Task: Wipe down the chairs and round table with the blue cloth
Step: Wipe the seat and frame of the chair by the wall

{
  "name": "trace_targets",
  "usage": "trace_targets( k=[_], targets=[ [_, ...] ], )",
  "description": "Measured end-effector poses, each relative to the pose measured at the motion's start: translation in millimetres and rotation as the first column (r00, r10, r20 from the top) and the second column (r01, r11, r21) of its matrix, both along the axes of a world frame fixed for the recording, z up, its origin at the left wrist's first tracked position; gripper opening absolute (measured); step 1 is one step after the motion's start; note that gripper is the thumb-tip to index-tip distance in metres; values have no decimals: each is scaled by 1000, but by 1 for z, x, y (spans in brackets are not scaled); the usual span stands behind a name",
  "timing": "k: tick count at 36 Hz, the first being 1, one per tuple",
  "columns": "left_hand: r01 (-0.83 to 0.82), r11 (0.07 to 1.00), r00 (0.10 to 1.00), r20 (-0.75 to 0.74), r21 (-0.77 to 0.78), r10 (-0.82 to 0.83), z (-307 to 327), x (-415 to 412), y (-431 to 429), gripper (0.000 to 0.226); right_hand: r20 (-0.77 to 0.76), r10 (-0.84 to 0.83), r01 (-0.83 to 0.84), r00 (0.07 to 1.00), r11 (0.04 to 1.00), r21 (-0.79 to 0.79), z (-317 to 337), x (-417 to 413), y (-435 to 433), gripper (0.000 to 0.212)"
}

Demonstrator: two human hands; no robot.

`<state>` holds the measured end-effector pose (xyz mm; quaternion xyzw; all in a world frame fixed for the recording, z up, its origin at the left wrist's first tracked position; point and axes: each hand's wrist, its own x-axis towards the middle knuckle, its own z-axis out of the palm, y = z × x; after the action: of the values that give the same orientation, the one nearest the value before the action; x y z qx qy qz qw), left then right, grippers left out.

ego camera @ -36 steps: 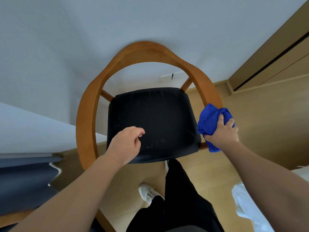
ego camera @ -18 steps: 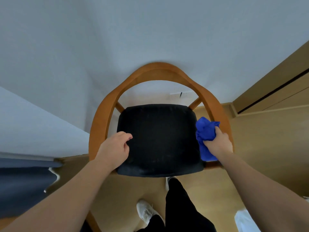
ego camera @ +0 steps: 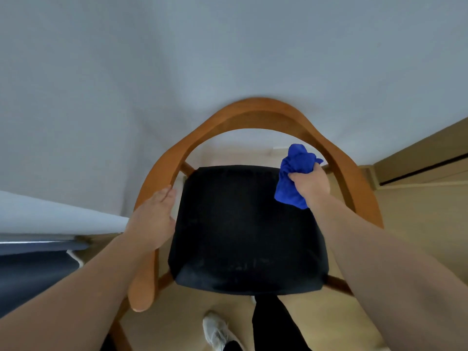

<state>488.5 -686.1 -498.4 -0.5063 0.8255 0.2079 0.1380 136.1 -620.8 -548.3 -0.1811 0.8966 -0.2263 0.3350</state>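
A wooden chair (ego camera: 260, 110) with a curved backrest and a black seat cushion (ego camera: 243, 229) stands right in front of me. My right hand (ego camera: 310, 184) grips the bunched blue cloth (ego camera: 293, 173) above the cushion's far right corner, just inside the right armrest. My left hand (ego camera: 152, 219) rests on the left armrest with its fingers stretched forward along the wood.
A pale wall rises close behind the chair. A wooden panel (ego camera: 425, 158) stands at the right. A white and dark blue surface (ego camera: 38, 249) lies at the left. My dark trouser leg and white shoe (ego camera: 217, 330) are on the wood floor below the seat.
My right hand carried the blue cloth forward from beside the right armrest to the seat's far right corner. My left hand moved off the seat front onto the left armrest and straightened.
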Motion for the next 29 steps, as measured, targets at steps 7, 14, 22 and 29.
trace_targets(
  k=[7, 14, 22, 29],
  targets=[
    [-44, 999, 988, 147, 7, 42, -20, -13, -38, 75, -8, -100, 100, 995, 994, -36, -15, -20, -54, 39],
    [-68, 996, 989, 137, 63, 59, -36, -10, -48, 79, 101, -218, 227, 971, 970, -85, -29, -25, -97, 61],
    [-101, 986, 990, 112, 129, 87, -37, -8, -49, 86, 61, -216, 223, 974, 967, -126, -37, 8, -137, 73],
    [-127, 982, 985, 131, 142, 108, -31, -9, -49, 89, 47, -136, 143, 990, 970, -198, -35, 63, -164, 84]
  ],
)
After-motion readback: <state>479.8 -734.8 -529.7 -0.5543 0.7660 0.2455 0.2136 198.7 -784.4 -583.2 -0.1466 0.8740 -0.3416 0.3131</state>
